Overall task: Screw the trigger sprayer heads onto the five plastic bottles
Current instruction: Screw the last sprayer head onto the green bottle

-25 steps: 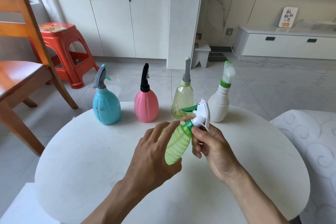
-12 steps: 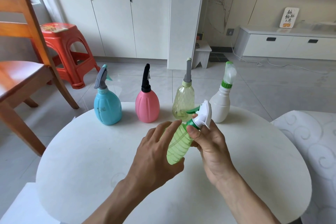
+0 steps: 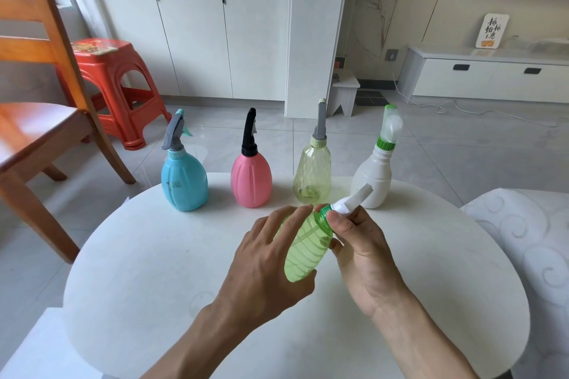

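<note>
Green bottle (image 3: 304,252) held off the white table (image 3: 154,286), in front of the row of four finished bottles, nearest the white bottle (image 3: 374,177). Left hand (image 3: 264,268) cups the body, fingers spread. Right hand (image 3: 360,243) has thumb and fingers clamped on the white sprayer head (image 3: 351,201) at the collar.

Risk: cross-threading if the head sits crooked (tilt hard to judge here); loose left grip may let the bottle spin.

Long axis slants, neck up and toward the white bottle, base toward the wearer.
</note>
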Tool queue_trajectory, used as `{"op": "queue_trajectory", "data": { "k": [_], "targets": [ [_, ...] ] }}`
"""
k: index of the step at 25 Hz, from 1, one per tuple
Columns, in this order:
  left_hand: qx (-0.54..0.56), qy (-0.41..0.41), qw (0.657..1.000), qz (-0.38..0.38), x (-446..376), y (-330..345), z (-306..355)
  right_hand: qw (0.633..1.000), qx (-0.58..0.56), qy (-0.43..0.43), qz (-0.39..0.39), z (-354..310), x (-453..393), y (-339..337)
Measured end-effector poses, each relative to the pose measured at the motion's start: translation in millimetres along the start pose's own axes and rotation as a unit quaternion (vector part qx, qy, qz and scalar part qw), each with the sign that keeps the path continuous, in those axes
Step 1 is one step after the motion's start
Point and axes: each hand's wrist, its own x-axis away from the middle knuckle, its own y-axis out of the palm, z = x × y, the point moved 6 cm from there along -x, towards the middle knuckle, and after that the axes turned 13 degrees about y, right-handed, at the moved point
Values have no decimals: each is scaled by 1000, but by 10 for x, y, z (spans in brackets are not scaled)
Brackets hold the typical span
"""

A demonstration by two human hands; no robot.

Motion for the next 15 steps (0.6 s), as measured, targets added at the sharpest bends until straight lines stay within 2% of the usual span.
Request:
{"op": "queue_trajectory", "data": {
  "k": [6,12,15],
  "targets": [
    [-20,-4,1000,6,-1,21,-6,999,-20,16,26,42,2,20],
    [-50,10,998,-29,21,109,23,993,77,0,94,9,-2,-69],
    [-50,1,999,-17,2,66,-14,995,90,14,48,-16,-7,-65]
  ]
}}
